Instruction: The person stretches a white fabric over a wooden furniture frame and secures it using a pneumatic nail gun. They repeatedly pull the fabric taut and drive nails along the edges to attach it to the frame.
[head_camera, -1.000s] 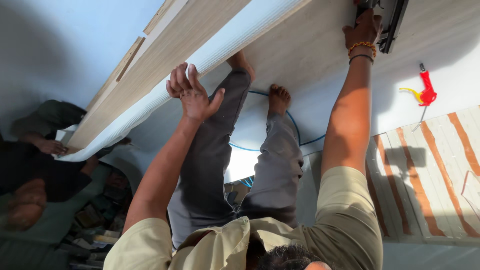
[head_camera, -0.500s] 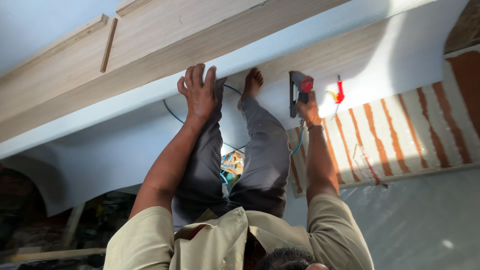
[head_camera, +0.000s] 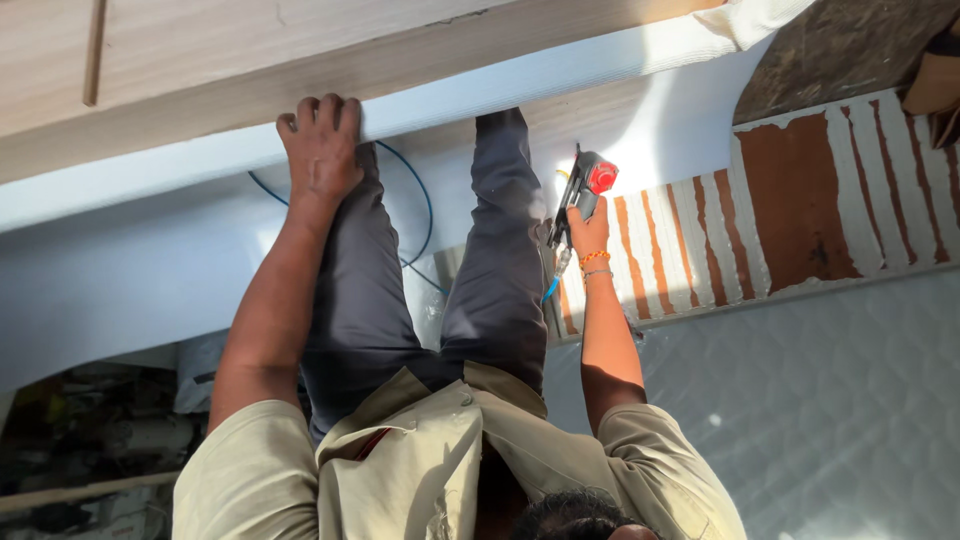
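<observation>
Two hands at work, as I see it. Left hand (head_camera: 322, 150) flat, fingers spread on white sheet (head_camera: 180, 190) beside wooden panel (head_camera: 200, 70). Right hand (head_camera: 588, 232) grips black nail gun (head_camera: 582, 192), now lowered from panel top to beside knee; blue hose (head_camera: 420, 215) trails behind legs. Fastening appears paused.

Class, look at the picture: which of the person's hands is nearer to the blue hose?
Left. The left hand presses the white sheet right beside the blue hose; the right hand grips the nail gun further away.
</observation>
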